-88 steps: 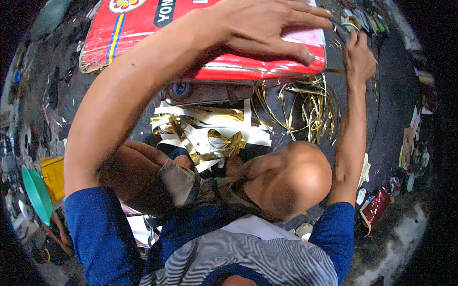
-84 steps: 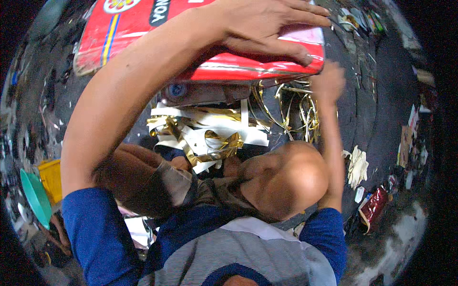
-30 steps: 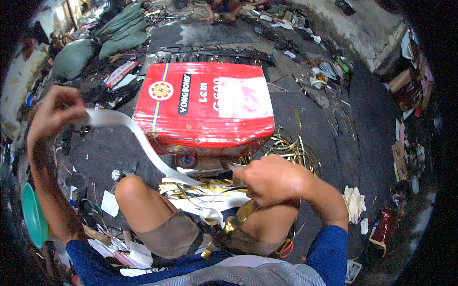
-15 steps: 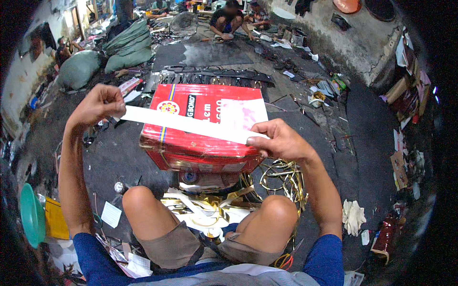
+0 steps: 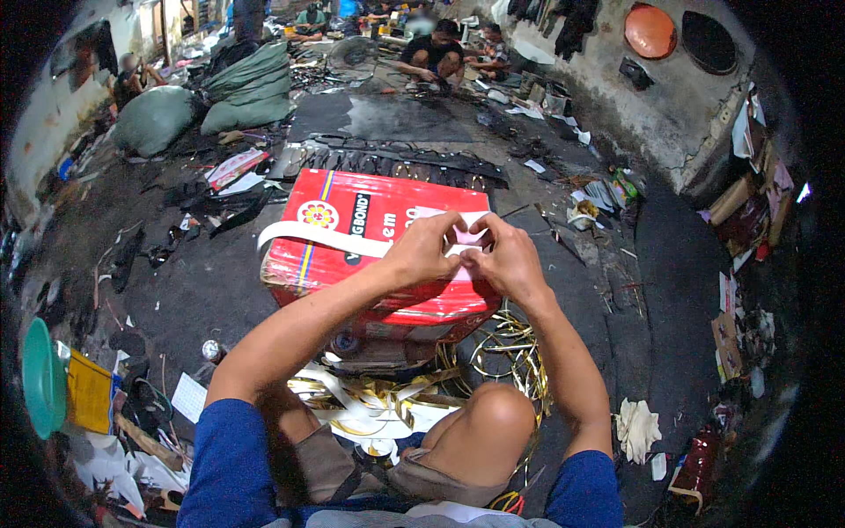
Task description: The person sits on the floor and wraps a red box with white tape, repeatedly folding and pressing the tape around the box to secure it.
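Observation:
A white strip (image 5: 330,236) runs across the top of a red cardboard box (image 5: 387,295), its free end curling at the box's left side. At the box's right side my left hand (image 5: 426,250) and my right hand (image 5: 509,262) meet, fingertips close together. Both hands are closed in a pinch on the strip's right end. A pale pink-and-white patch (image 5: 427,212) shows on the box beneath them. Exactly how the strip passes between my fingers is partly hidden.
Gold and white strip offcuts (image 5: 387,405) lie between my legs and right of the box. Dark strap-like pieces (image 5: 396,163) lie in a row behind it. Green sacks (image 5: 158,119) stand far left; a green basin (image 5: 42,378) is near left. People crouch at the back.
My left hand has moved right, from the strip's left end to beside my right hand. The strip, stretched taut before, now lies slack with its left end loose. My view has shifted slightly.

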`<state>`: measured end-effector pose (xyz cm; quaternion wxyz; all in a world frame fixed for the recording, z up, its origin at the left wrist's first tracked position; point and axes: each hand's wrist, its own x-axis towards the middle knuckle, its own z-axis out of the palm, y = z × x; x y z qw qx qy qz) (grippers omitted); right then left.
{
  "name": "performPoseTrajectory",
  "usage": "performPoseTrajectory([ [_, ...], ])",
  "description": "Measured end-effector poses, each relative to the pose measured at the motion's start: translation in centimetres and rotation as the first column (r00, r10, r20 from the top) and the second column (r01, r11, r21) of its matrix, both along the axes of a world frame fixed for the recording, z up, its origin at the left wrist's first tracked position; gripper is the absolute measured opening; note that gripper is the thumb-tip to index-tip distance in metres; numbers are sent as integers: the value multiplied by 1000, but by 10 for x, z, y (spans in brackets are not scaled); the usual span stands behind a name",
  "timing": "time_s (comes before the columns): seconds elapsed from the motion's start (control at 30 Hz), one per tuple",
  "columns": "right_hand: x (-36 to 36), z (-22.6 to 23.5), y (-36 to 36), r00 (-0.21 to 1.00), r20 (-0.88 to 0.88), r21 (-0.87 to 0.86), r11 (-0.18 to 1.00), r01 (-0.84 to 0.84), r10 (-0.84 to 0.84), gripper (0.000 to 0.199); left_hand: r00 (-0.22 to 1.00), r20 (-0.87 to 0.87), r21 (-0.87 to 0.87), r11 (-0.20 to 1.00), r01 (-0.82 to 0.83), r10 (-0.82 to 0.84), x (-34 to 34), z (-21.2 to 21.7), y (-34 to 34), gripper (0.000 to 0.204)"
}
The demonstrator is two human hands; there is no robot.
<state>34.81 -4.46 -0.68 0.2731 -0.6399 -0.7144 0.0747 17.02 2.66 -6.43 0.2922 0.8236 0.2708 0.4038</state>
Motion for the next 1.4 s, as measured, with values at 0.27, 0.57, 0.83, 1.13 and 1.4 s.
performPoseTrajectory([
  [0.27,27,-23,-19,993,54,244,963,-112,102,15,997,16,67,995,-73,72,12,-6,-19,20],
  [0.57,42,-34,-19,965,-43,256,937,-238,257,15,999,-41,135,991,-18,23,7,-8,-21,17],
  [0.83,46,-31,-17,966,-104,271,941,-202,238,17,999,-28,33,999,-36,37,10,-4,-18,19],
  [1.13,35,-43,-11,967,-234,208,977,-54,103,15,990,-42,100,987,-126,131,14,-4,-20,16],
  [1.4,38,-72,6,757,-651,104,995,9,62,22,968,-243,82,996,-41,60,21,12,-4,17],
])
